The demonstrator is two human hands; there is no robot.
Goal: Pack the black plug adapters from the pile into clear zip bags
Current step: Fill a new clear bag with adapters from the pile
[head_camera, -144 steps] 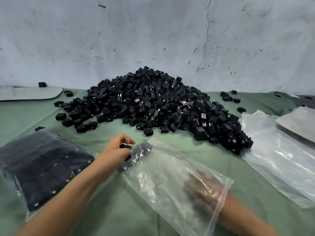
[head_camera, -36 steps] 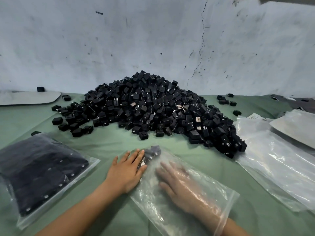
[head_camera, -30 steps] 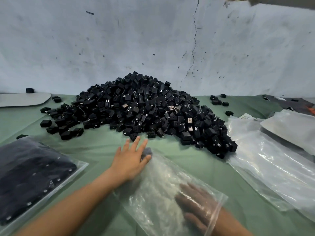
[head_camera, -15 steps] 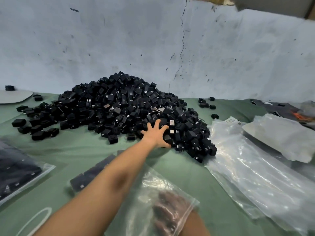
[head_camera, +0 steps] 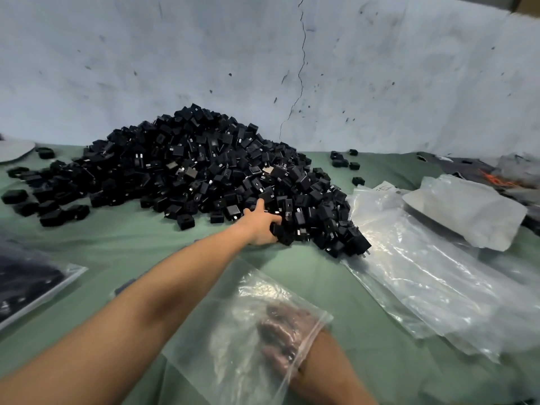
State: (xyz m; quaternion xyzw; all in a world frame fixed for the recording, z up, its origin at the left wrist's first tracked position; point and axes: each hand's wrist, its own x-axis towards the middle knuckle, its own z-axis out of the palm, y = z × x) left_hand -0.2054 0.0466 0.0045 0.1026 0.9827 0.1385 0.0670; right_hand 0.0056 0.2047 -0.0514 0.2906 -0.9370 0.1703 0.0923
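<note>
A big pile of black plug adapters (head_camera: 187, 168) lies on the green cloth against the wall. My left hand (head_camera: 260, 225) reaches to the pile's near right edge, its fingers curled round several adapters (head_camera: 285, 230) there. A clear zip bag (head_camera: 242, 325) lies flat in front of me. My right hand (head_camera: 282, 336) is inside the bag through its mouth, seen through the plastic; its finger pose is blurred. A few adapters (head_camera: 124, 286) at the bag's far end show just past my left forearm.
A filled zip bag of adapters (head_camera: 26, 285) lies at the left. A stack of empty clear bags (head_camera: 423, 273) lies at the right, with a white pouch (head_camera: 467, 211) behind. Loose adapters (head_camera: 342, 162) are scattered by the wall. A grey board (head_camera: 14, 149) sits far left.
My left hand left the bag, stretched out to the pile's right edge, and its spread fingers have now closed round adapters. My right hand drew back toward the bag's mouth. The view turned right.
</note>
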